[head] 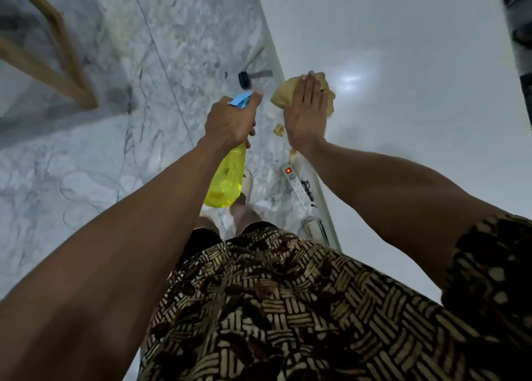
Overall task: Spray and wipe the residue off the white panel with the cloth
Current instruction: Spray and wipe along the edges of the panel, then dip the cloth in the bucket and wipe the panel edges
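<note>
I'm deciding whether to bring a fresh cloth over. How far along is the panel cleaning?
Mid-job. The glossy white panel looks clean where it shows. The right hand presses a crumpled tan cloth flat near the panel's edge, wiping. The left hand grips a yellow spray bottle with a blue trigger head, ready to spray. Whether residue is left under the cloth cannot be seen.
</note>
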Tool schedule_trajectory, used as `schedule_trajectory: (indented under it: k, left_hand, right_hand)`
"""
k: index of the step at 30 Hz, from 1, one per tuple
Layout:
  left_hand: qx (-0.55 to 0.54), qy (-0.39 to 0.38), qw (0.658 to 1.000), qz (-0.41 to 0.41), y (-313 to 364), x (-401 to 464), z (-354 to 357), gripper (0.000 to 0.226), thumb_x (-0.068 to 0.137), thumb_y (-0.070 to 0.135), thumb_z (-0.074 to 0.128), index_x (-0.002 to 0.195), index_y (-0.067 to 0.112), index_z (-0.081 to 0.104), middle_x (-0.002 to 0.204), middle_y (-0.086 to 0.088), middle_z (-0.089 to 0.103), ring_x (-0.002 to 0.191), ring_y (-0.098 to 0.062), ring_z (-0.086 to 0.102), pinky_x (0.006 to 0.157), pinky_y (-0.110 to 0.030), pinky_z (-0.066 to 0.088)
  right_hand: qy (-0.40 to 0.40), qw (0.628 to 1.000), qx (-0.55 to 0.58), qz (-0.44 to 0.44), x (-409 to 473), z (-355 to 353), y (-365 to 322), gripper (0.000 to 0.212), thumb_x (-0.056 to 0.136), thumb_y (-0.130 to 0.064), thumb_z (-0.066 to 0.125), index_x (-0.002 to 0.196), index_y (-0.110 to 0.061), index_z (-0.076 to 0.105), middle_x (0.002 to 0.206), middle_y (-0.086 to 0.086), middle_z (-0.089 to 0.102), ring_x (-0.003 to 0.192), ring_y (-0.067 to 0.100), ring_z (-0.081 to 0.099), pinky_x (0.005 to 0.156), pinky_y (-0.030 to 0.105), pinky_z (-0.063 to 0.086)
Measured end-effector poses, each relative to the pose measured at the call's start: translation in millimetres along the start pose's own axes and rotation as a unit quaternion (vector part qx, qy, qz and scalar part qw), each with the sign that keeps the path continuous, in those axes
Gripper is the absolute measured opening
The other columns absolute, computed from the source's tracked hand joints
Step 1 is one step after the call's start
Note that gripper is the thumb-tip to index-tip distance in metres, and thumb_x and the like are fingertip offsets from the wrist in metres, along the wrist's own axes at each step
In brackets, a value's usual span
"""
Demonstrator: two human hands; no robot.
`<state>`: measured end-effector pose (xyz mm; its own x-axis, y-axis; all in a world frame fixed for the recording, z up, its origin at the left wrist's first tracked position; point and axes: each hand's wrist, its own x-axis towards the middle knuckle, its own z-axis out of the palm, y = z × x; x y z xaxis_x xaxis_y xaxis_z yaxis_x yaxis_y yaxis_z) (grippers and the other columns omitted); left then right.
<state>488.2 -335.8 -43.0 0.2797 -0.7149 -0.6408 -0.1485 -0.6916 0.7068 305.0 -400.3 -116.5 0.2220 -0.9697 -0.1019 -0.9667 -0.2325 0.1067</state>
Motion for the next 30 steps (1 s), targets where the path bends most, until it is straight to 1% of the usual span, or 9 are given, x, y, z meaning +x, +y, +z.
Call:
schedule_trajectory:
  k: [2, 5, 8, 15, 19, 22, 24, 27, 30]
  left_hand:
    - [0.016, -0.013, 1.000, 0.007, -15, -18, 6, 0.083, 0.091, 0.077, 0.064, 0.105, -0.004, 0.076, 0.072, -0.004, 0.079, 0.054, -0.019, 0.076, 0.060, -0.039, 0.068]
    - [0.023, -0.029, 0.999, 0.031, -36, -48, 15, 0.079, 0.095, 0.072, 0.063, 0.108, -0.006, 0.075, 0.076, -0.007, 0.078, 0.052, -0.014, 0.073, 0.049, -0.030, 0.061]
    - [0.033, -0.036, 0.998, 0.048, -54, -79, 24, 0.075, 0.099, 0.068, 0.062, 0.106, -0.006, 0.075, 0.074, -0.006, 0.077, 0.048, -0.010, 0.070, 0.047, -0.022, 0.056]
    - [0.059, -0.063, 0.994, 0.063, -95, -148, 59, 0.075, 0.097, 0.070, 0.058, 0.098, -0.003, 0.078, 0.070, -0.005, 0.078, 0.051, -0.020, 0.074, 0.062, -0.032, 0.066]
    - [0.079, -0.059, 0.993, 0.063, -117, -182, 84, 0.076, 0.098, 0.072, 0.057, 0.101, -0.002, 0.077, 0.063, -0.001, 0.075, 0.052, -0.018, 0.074, 0.063, -0.023, 0.062]
    - [0.063, -0.067, 0.994, 0.056, -131, -207, 105, 0.074, 0.096, 0.070, 0.063, 0.104, -0.002, 0.076, 0.068, -0.004, 0.078, 0.053, -0.023, 0.076, 0.069, -0.040, 0.068]
    - [0.061, -0.071, 0.994, 0.057, -140, -222, 117, 0.074, 0.095, 0.071, 0.064, 0.101, -0.002, 0.077, 0.069, -0.004, 0.078, 0.054, -0.022, 0.076, 0.069, -0.045, 0.069]
    - [0.059, -0.071, 0.993, 0.068, -154, -248, 135, 0.077, 0.096, 0.072, 0.061, 0.098, -0.004, 0.078, 0.069, -0.004, 0.078, 0.057, -0.019, 0.077, 0.071, -0.038, 0.069]
    - [0.082, -0.060, 0.992, 0.071, -168, -278, 152, 0.077, 0.100, 0.070, 0.058, 0.105, -0.004, 0.078, 0.069, -0.002, 0.077, 0.055, -0.011, 0.074, 0.057, -0.018, 0.058]
  right_hand:
    - [0.003, 1.000, -0.005, 0.014, -27, 7, 8, 0.061, 0.100, -0.026, 0.038, 0.152, 0.004, 0.026, 0.159, 0.025, 0.025, 0.148, 0.039, 0.025, 0.120, 0.052, 0.023]
    - [0.001, 1.000, -0.014, 0.018, -68, 15, 19, 0.065, 0.099, -0.026, 0.043, 0.153, 0.004, 0.022, 0.160, 0.025, 0.022, 0.149, 0.039, 0.022, 0.121, 0.052, 0.020]
    - [0.014, 0.999, -0.023, 0.021, -103, 19, 31, 0.062, 0.101, -0.027, 0.040, 0.153, 0.004, 0.024, 0.160, 0.025, 0.024, 0.149, 0.038, 0.024, 0.121, 0.051, 0.020]
    - [0.017, 0.999, -0.018, 0.038, -189, 32, 58, 0.064, 0.100, -0.030, 0.036, 0.153, 0.004, 0.023, 0.160, 0.024, 0.023, 0.149, 0.037, 0.023, 0.121, 0.050, 0.018]
    - [0.025, 0.999, -0.015, 0.043, -234, 40, 72, 0.064, 0.100, -0.031, 0.039, 0.152, 0.004, 0.028, 0.159, 0.024, 0.028, 0.147, 0.037, 0.029, 0.120, 0.050, 0.022]
    - [0.029, 0.999, -0.014, 0.039, -274, 44, 85, 0.065, 0.099, -0.033, 0.039, 0.151, 0.004, 0.031, 0.157, 0.024, 0.031, 0.146, 0.037, 0.032, 0.119, 0.050, 0.026]
    - [0.030, 0.999, -0.006, 0.037, -300, 48, 94, 0.066, 0.099, -0.036, 0.036, 0.151, 0.005, 0.030, 0.157, 0.024, 0.030, 0.146, 0.038, 0.032, 0.120, 0.051, 0.026]
    - [0.031, 0.999, 0.004, 0.028, -337, 53, 109, 0.069, 0.099, -0.040, 0.029, 0.151, 0.005, 0.028, 0.158, 0.025, 0.027, 0.147, 0.039, 0.028, 0.120, 0.052, 0.024]
    - [0.017, 0.999, 0.011, 0.030, -379, 53, 123, 0.069, 0.101, -0.042, 0.029, 0.152, 0.004, 0.026, 0.160, 0.024, 0.024, 0.149, 0.038, 0.025, 0.121, 0.050, 0.021]
